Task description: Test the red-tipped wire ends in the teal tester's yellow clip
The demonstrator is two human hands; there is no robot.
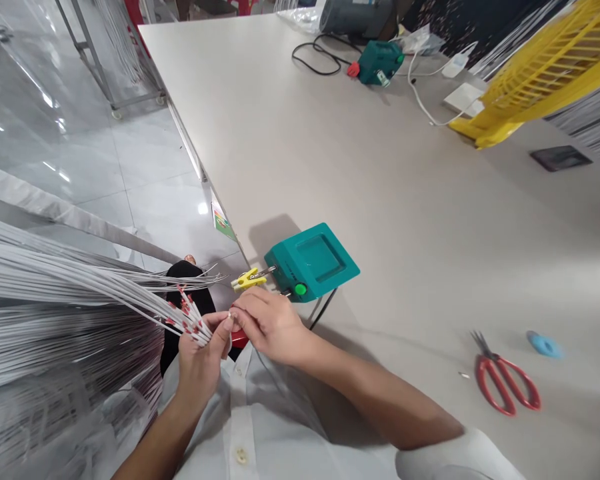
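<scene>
A bundle of thin white wires (135,293), several with red tips (186,308), comes in from the left. My left hand (205,350) is closed around the tipped ends. Its thumb and finger pinch a small white end (230,315) at the front. Against that end, the fingers of my right hand (270,323) are closed in a pinch; what sits between them is too small to make out. Just beyond my right hand is a teal box (325,257) with a green button, and a yellow clip (249,279) is on its metal post.
Red-handled scissors (507,383) and a blue ring-shaped object (544,344) lie at right on the table (405,220). Farther back are a second teal box (380,63), a yellow fan (540,73) and a dark phone-like slab (561,158). Many wires hang at left.
</scene>
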